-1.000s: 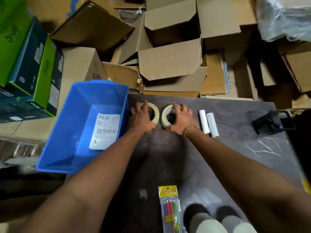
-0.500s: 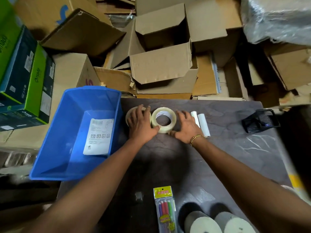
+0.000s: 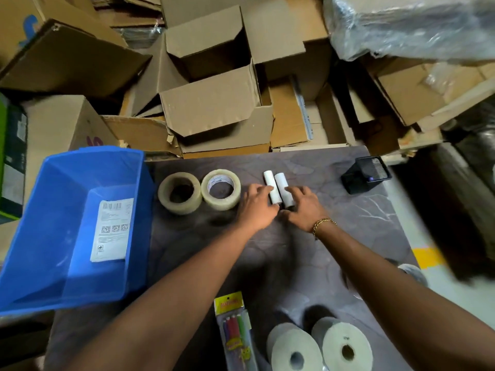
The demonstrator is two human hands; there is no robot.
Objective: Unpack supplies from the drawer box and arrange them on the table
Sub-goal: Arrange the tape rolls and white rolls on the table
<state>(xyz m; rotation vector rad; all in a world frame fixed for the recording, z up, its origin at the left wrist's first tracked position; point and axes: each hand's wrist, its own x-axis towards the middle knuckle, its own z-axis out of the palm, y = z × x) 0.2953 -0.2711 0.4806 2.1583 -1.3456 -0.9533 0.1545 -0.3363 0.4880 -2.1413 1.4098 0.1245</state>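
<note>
The blue drawer box point(image 3: 48, 210) stands at the table's left with only a white label sheet point(image 3: 112, 231) inside. Two clear tape rolls point(image 3: 180, 193) point(image 3: 221, 189) lie flat side by side on the dark table point(image 3: 267, 253). To their right two small white paper rolls point(image 3: 270, 186) point(image 3: 282, 188) lie parallel. My left hand point(image 3: 256, 210) touches the left white roll's near end. My right hand point(image 3: 304, 207), with a gold bracelet, touches the right one. Both hands rest with fingers spread, not gripping.
A black mesh holder point(image 3: 366, 174) lies at the table's far right. A marker pack point(image 3: 235, 330) and two big paper rolls point(image 3: 294, 349) point(image 3: 345, 346) sit at the near edge. Open cardboard boxes point(image 3: 214, 103) crowd behind the table; green boxes point(image 3: 10, 145) stand at left.
Both hands left the two tape rolls, which now lie flat, and moved right onto the two white paper rolls. The camera view shifted right too.
</note>
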